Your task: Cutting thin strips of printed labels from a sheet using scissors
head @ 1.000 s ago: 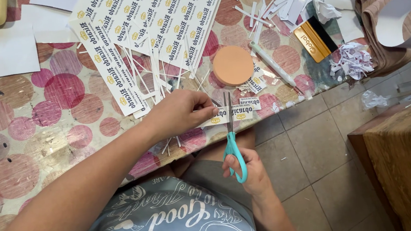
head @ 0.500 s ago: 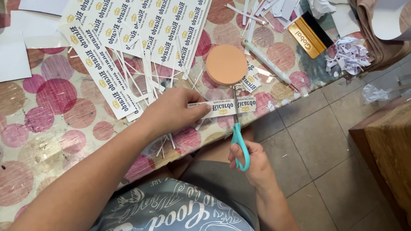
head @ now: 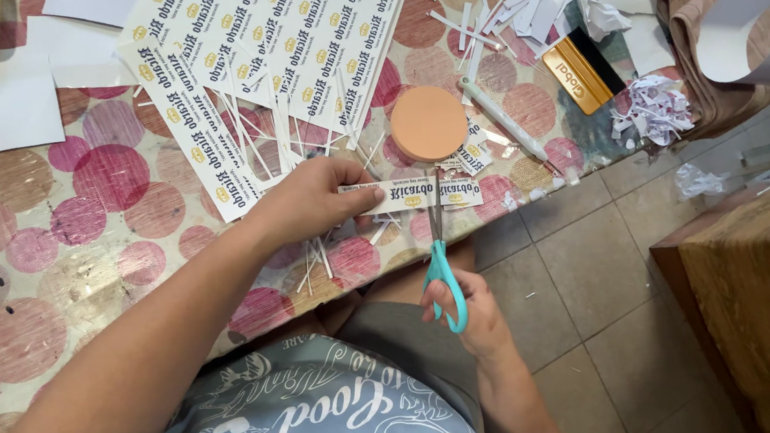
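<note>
L hand pinched the L end of the printed label strip, thumb under, fingers pressed together on top, holding it level just off the table edge. R hand was below, over my lap, fingers thru the teal scissor loops; can't tell exactly how far they were squeezed, but grip was closed on the handles. Scissors pointed straight up, blades crossing the strip approx mid-length, between 2 printed labels.

Change vs 1 s ago: the strip sat lower and nearer the table edge then, blades meeting it from below at about the same spot. Half a sec ago strip and scissors had both shifted up the view toward the orange round disc; now the strip lay just under that disc, blade tips nearly reaching it. Some of that shift was my head moving, since the sheets moved in view too. Strip looked in 1 piece either side of the blades in all 3 views, no offcut dropped. My read: cut lined up on the gap but not yet thru, so this label wasn't separated.

Around: uncut printed label sheets fanned above my L hand on the dotted tablecloth, thin white paper slivers scattered by the edge, a white tube-like stick R of the disc, a gold-and-black squeegee beyond it, crumpled scraps farther R. Tiled floor below R hand.
</note>
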